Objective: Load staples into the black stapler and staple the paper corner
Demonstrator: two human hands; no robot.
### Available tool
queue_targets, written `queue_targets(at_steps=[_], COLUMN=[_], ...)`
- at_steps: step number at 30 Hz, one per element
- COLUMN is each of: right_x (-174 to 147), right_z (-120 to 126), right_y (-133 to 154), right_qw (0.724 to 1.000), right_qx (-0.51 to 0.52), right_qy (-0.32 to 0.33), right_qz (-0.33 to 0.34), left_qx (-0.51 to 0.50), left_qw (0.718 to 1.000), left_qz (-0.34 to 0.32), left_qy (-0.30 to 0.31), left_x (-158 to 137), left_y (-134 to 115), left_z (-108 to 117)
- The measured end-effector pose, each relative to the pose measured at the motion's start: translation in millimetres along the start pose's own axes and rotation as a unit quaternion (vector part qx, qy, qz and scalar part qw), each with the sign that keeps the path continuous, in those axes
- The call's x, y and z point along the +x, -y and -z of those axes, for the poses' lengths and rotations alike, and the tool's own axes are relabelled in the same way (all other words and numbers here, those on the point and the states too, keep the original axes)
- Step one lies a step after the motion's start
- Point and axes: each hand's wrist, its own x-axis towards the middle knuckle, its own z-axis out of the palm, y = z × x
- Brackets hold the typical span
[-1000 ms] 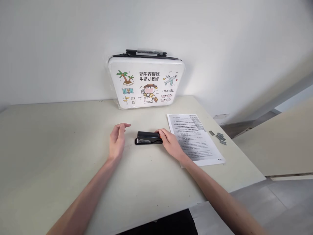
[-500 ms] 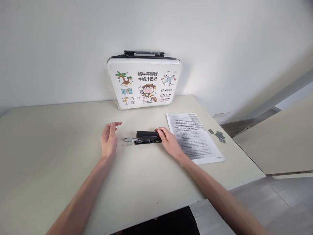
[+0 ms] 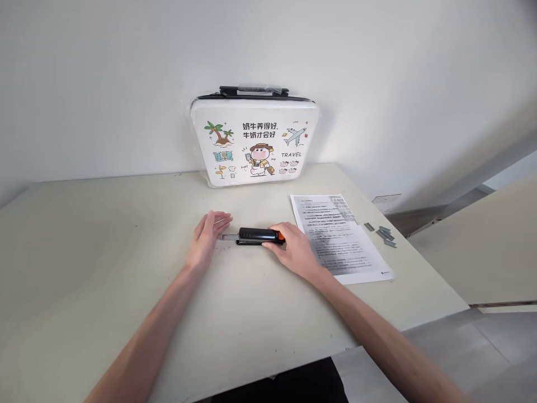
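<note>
Black stapler (image 3: 259, 234) in right hand (image 3: 296, 249), well inside the table (image 3: 100, 252) edges.

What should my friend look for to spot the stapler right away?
Find the big white case with cartoon pictures, standing by the wall. On the table in front, left of the printed paper, the right hand holds the stapler. It's long and black with an orange patch and a metal piece sticking out, unlike the little grey strips.

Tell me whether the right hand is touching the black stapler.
Touching: the head view shows the right hand gripping the black stapler at its orange-marked end.
</note>
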Motion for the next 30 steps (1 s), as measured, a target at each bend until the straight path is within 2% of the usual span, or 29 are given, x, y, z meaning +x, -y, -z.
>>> queue_targets(at_steps=[3,7,9,12,18,24,30], right_x=[0,-1,-1,-1,-2,-3,-2], right_z=[2,5,6,7,6,7,8], right_y=[5,12,13,15,20,22,16], right_qw=[0.997,0.980,0.971,0.967,0.968,0.959,0.964], right_qx=[-0.017,-0.028,-0.041,-0.055,-0.083,-0.098,-0.084], right_qy=[-0.042,-0.129,-0.161,-0.165,-0.141,-0.171,-0.196], right_qz=[0.064,0.148,0.172,0.187,0.191,0.202,0.156], left_qx=[-0.078,-0.187,-0.222,-0.254,-0.280,-0.274,-0.284], left_qw=[0.996,0.973,0.957,0.937,0.929,0.928,0.931], left_qz=[0.049,0.134,0.186,0.239,0.240,0.252,0.229], left_qy=[0.005,0.005,-0.005,0.002,0.013,-0.001,-0.011], left_x=[-1,-8,-12,-17,-15,-14,-12], left_y=[-1,-2,-1,-1,-3,-4,-3], left_z=[-1,-8,-14,-19,-17,-17,-17])
